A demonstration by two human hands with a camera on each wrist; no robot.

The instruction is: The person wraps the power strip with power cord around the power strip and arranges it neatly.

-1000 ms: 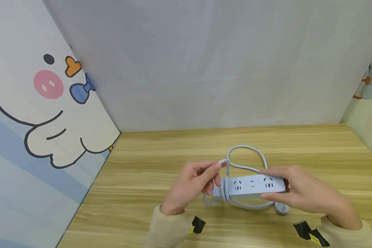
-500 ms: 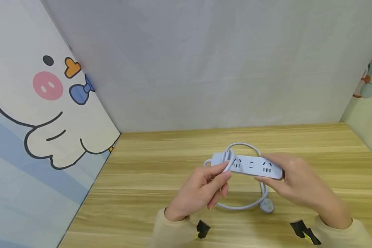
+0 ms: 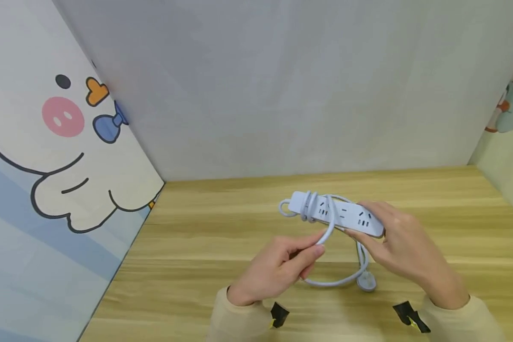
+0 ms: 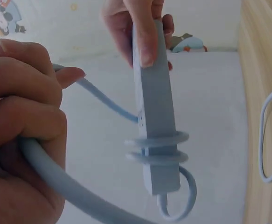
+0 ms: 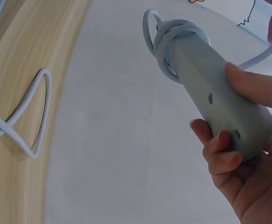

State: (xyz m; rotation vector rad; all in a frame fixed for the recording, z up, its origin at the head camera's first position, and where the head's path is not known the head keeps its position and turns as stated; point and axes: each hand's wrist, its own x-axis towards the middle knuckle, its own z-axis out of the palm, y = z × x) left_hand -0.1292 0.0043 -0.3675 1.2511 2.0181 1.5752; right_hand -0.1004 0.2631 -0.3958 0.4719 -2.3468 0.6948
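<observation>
A white power strip [image 3: 349, 216] is held tilted above the table, its right end gripped by the right hand [image 3: 410, 247] between thumb and fingers. Loops of its cable [image 3: 309, 206] wrap around the strip's left end. The left hand [image 3: 278, 268] pinches a stretch of that cable in front of the strip. In the left wrist view, the curled fingers [image 4: 28, 107] hold the cable, and two turns circle the strip [image 4: 159, 102]. The right wrist view shows the strip's underside [image 5: 215, 93], with fingers along one side and the thumb on the other.
Behind the hands, the plug [image 3: 366, 281] lies near a curve of cable over the wooden table [image 3: 188, 247]. A pale wall [image 3: 303, 95] rises at the table's back edge, and a cartoon-printed panel [image 3: 21, 190] stands at the left.
The strip has risen and moved away from the body, with its left end tipped up. The left hand, pinching the cable, has shifted right and down from the strip, drawing the cable across the strip's front.
</observation>
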